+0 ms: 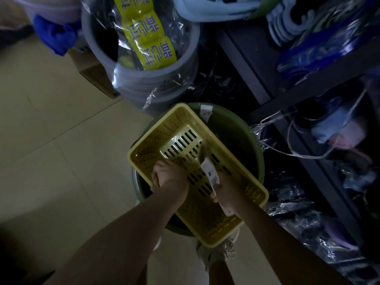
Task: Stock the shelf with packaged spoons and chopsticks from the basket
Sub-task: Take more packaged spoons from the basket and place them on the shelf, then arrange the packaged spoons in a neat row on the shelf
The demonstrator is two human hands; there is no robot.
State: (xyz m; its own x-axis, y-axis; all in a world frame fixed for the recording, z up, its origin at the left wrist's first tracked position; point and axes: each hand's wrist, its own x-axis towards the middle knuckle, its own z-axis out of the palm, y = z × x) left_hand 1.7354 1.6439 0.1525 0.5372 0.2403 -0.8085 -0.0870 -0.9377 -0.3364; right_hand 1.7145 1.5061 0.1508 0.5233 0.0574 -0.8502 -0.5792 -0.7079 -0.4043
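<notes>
A yellow slotted plastic basket [242,188] rests slantwise on top of a green round tub [236,128]. Both my hands are inside the basket. My left hand [168,174] is closed over a clear-wrapped pack [186,159] lying on the basket floor; its contents are too blurred to name. My right hand [224,192] grips a slim pack with a white label [210,173], its end sticking out past the wrist. The dark shelf [265,79] stands to the right.
A stack of grey buckets [144,83] in clear wrap with a yellow label stands beyond the tub. A cardboard box [92,73] lies left of it. The shelf holds blue and dark wrapped goods [320,48]. Beige floor tiles [51,140] spread to the left.
</notes>
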